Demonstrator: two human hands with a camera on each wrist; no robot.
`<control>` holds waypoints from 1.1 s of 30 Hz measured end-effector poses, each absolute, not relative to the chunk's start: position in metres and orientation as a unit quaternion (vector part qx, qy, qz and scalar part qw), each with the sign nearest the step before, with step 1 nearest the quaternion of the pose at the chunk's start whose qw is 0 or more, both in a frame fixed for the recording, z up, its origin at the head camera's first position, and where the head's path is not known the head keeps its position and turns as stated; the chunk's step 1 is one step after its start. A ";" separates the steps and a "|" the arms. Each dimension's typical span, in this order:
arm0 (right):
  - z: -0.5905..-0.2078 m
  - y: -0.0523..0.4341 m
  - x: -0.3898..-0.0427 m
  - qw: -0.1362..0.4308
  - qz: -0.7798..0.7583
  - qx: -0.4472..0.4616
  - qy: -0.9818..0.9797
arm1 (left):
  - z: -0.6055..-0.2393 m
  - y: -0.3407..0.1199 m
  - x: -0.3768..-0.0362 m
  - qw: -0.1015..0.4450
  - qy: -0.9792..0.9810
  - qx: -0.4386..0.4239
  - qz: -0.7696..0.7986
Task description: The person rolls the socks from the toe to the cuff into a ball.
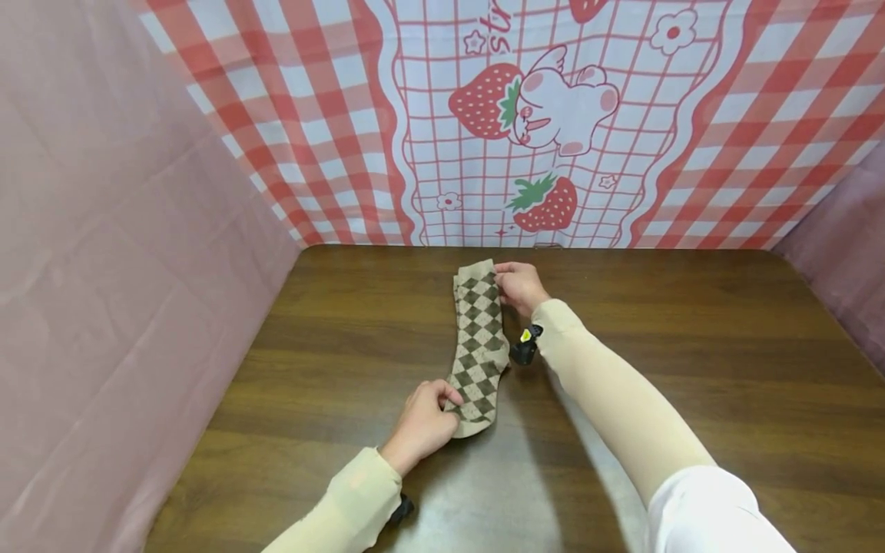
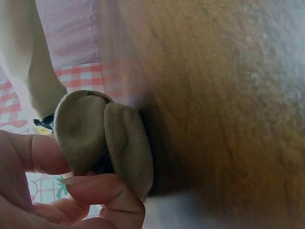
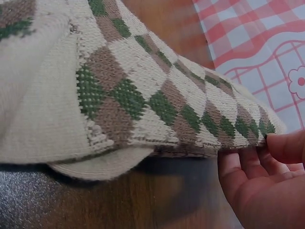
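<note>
A pair of beige socks point(image 1: 477, 330) with dark argyle diamonds lies lengthwise, one on top of the other, cuffs away from me. At the toe end, my left hand point(image 1: 423, 421) pinches the socks between thumb and fingers. Two plain beige toes point(image 2: 126, 143) show side by side in the left wrist view. My right hand point(image 1: 520, 287) grips the right edge near the cuffs. Seen from the right wrist, the thumb point(image 3: 288, 145) is on the green and brown knit, with the other fingers under the edge. Most of the lower sock is hidden.
The brown wooden table point(image 1: 332, 369) runs back to a red-and-white checked cloth point(image 1: 318, 115) printed with strawberries. A pink cloth point(image 1: 104, 269) hangs along the left side, and another pink cloth point(image 1: 843, 246) is at the right.
</note>
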State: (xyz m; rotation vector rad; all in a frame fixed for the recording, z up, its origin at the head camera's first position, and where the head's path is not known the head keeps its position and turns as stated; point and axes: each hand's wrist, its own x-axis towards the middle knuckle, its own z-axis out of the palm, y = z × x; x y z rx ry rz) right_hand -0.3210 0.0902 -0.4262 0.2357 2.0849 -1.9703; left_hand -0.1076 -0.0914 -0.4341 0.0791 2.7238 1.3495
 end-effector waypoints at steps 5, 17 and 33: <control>-0.432 0.087 -0.322 0.130 -0.680 0.080 0.717 | -0.435 -0.091 -0.106 0.058 0.894 0.026 0.443; -0.439 0.084 -0.323 0.133 -0.659 0.094 0.734 | -0.437 -0.093 -0.105 0.066 0.894 0.029 0.443; -0.456 0.073 -0.328 0.054 -0.623 0.103 0.774 | -0.436 -0.100 -0.112 0.056 0.892 0.039 0.448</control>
